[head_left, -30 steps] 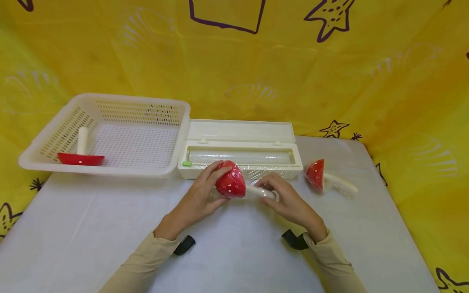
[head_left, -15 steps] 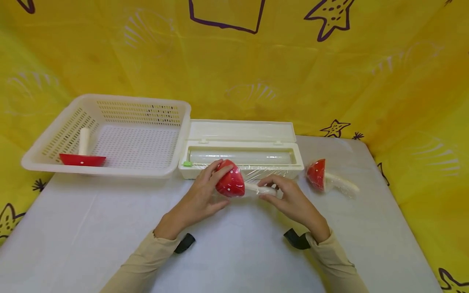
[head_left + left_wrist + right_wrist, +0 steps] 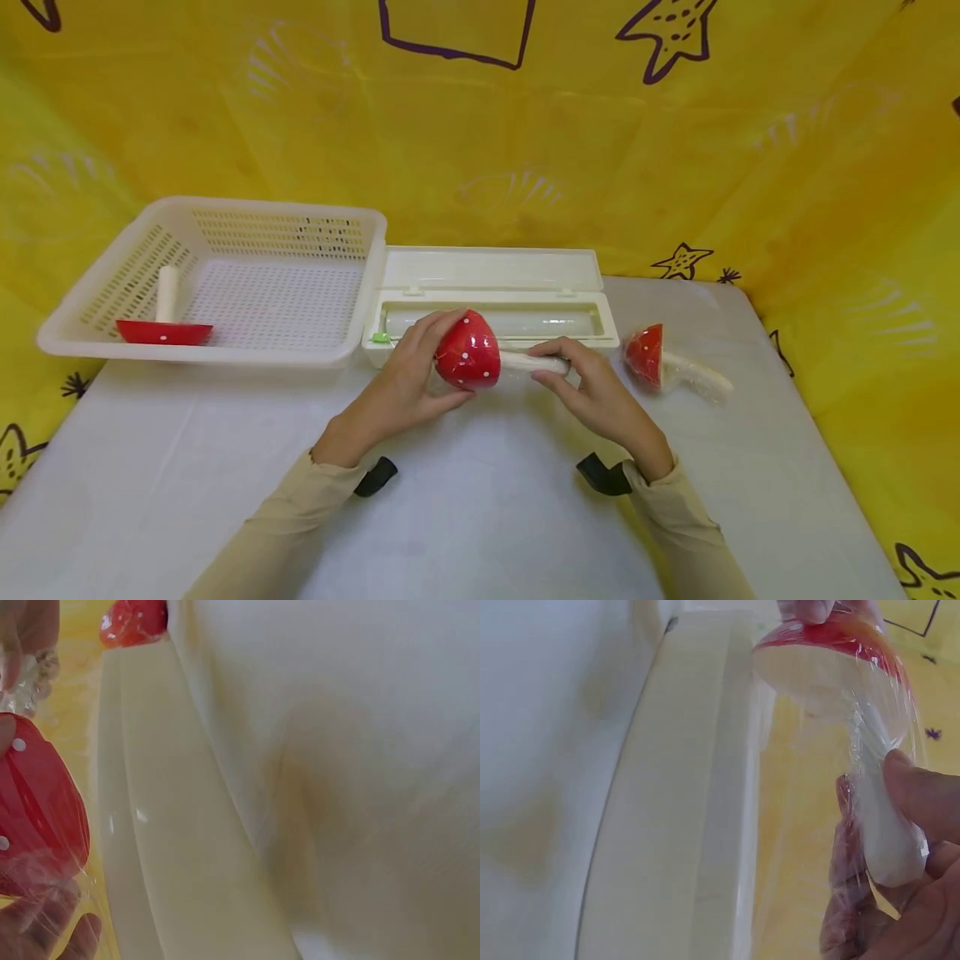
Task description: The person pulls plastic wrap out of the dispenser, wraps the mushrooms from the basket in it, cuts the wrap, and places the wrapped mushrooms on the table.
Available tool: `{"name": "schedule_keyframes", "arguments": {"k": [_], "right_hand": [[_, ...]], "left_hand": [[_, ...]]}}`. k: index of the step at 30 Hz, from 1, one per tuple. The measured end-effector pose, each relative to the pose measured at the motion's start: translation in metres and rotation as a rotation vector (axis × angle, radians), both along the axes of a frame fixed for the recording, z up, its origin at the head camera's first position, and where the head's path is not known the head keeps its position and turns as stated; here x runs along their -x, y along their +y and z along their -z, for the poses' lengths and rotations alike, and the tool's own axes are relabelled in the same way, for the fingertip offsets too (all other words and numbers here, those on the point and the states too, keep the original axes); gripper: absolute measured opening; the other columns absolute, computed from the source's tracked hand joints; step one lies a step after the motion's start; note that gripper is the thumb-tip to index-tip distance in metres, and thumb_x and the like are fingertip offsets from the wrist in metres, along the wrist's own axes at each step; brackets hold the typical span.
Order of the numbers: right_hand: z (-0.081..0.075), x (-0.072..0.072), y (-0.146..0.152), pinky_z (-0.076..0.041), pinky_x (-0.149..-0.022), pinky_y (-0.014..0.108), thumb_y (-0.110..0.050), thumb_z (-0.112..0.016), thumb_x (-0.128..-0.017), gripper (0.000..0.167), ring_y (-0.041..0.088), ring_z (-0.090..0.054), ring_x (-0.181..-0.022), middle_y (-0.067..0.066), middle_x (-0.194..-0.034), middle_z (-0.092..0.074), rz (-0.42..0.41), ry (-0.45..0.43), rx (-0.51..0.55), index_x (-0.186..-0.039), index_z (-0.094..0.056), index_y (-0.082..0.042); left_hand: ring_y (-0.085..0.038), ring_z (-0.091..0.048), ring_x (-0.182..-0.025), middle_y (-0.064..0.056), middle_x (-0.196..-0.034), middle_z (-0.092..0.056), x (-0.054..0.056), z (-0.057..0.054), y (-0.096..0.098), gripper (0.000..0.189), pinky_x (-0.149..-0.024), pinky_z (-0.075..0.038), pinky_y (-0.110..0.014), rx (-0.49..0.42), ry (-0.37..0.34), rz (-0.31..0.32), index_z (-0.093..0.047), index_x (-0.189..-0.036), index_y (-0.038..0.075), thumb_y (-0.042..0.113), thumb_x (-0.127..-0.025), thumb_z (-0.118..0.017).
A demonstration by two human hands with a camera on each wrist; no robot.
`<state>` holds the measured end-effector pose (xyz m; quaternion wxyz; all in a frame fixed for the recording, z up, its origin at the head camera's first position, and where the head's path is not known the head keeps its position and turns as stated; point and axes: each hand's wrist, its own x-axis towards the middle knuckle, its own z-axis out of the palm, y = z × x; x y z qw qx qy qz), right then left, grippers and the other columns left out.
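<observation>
Left hand [image 3: 408, 367], right hand [image 3: 596, 387]: mushroom [image 3: 480, 358] held between

Box [image 3: 491, 268] sits lid-up just behind, likely so the roll [image 3: 558, 322] is in reach. Our left half-curls round the cap [image 3: 467, 348], right pinches the stem [image 3: 517, 362]: both ends, probably to steady it.

Counter [image 3: 465, 508]: pale, smooth top, yellow drape behind. Directly on it, along the rear: perforated white plastic basket [image 3: 247, 357] at left; just beside it, cream cling-film dispenser [image 3: 491, 271], lid open. Far right: film-wrapped toy mushroom [image 3: 651, 360], lying on its side, stem pointing right.
</observation>
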<state>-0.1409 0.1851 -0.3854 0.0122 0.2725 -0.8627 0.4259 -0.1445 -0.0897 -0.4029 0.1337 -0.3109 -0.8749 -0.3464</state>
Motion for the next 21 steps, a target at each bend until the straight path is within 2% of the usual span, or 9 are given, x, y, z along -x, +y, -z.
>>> {"name": "schedule_keyframes", "arguments": {"k": [4, 8, 13, 17, 21], "right_hand": [[-0.006, 0.003, -0.002, -0.051, -0.081, 0.024, -0.008, -0.069, -0.092, 0.031, 0.019, -0.056, -0.097, 0.007, -0.117, -0.067, -0.002, -0.054, 0.008, -0.121, -0.060, -0.007], [-0.008, 0.005, -0.002, -0.050, -0.080, 0.023, -0.010, -0.072, -0.090, 0.034, 0.019, -0.055, -0.096, 0.006, -0.115, -0.065, -0.027, -0.075, 0.021, -0.121, -0.059, -0.009], [-0.008, 0.010, -0.002, -0.051, -0.082, 0.022, -0.009, -0.083, -0.079, 0.039, 0.017, -0.056, -0.093, 0.005, -0.111, -0.066, -0.013, -0.001, 0.050, -0.114, -0.065, -0.009], [-0.012, 0.015, -0.003, -0.052, -0.085, 0.018, -0.009, -0.083, -0.078, 0.035, 0.014, -0.060, -0.093, 0.006, -0.108, -0.071, 0.077, 0.062, 0.064, -0.110, -0.069, -0.007], [-0.017, 0.020, -0.004, -0.050, -0.081, 0.015, -0.008, -0.084, -0.076, 0.032, 0.014, -0.062, -0.087, 0.008, -0.104, -0.074, 0.130, 0.105, 0.102, -0.106, -0.072, -0.006]], "left_hand": [[-0.025, -0.044, -0.136, -0.007, -0.149, -0.045, 0.006, -0.005, -0.002, 0.096, -0.106, -0.045, -0.052, 0.000, -0.016, 0.021, -0.033, -0.150, 0.017, 0.027, -0.072, -0.088], [-0.026, -0.049, -0.131, -0.006, -0.146, -0.050, 0.010, -0.009, -0.004, 0.091, -0.104, -0.045, -0.053, 0.014, -0.016, 0.009, -0.038, -0.148, 0.018, 0.030, -0.073, -0.087], [-0.026, -0.053, -0.127, -0.006, -0.140, -0.056, 0.014, -0.014, -0.004, 0.087, -0.100, -0.048, -0.052, 0.024, -0.014, -0.010, -0.042, -0.146, 0.019, 0.032, -0.073, -0.086], [-0.026, -0.056, -0.125, -0.006, -0.140, -0.058, 0.018, -0.020, -0.004, 0.089, -0.102, -0.048, -0.051, 0.011, -0.016, -0.023, -0.040, -0.148, 0.019, 0.034, -0.073, -0.086], [-0.028, -0.057, -0.125, -0.008, -0.141, -0.057, 0.021, -0.025, -0.003, 0.091, -0.103, -0.048, -0.053, -0.026, -0.037, -0.042, -0.036, -0.149, 0.018, 0.034, -0.074, -0.085]]}}
